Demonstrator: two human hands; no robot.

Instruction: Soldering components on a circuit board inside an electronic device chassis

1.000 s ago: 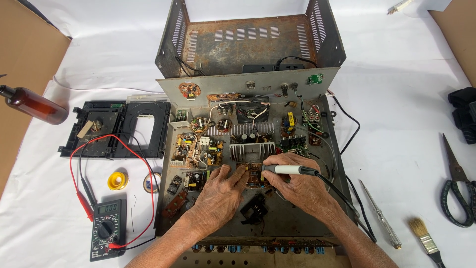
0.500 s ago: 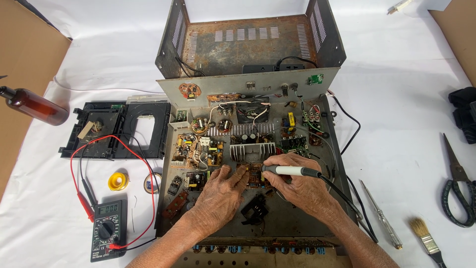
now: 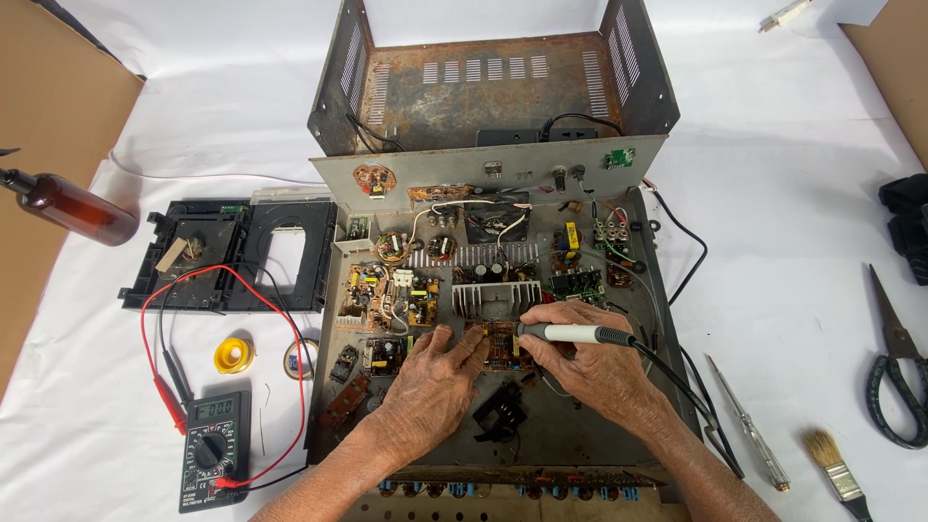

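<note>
Over open chassis [image 3: 580, 435] — hands, right [image 3: 594, 362] gripping soldering iron [image 3: 570, 333], left [image 3: 435, 382] steadying board [image 3: 501, 343]

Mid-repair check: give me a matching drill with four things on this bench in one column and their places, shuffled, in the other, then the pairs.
Things:
1. soldering iron
2. multimeter
3. scissors
4. brown bottle

Places:
A. far left, lying on its side
B. in the right hand, over the small board
C. right edge of the white cloth
D. lower left, with red and black leads

Pairs: 1-B, 2-D, 3-C, 4-A
</note>
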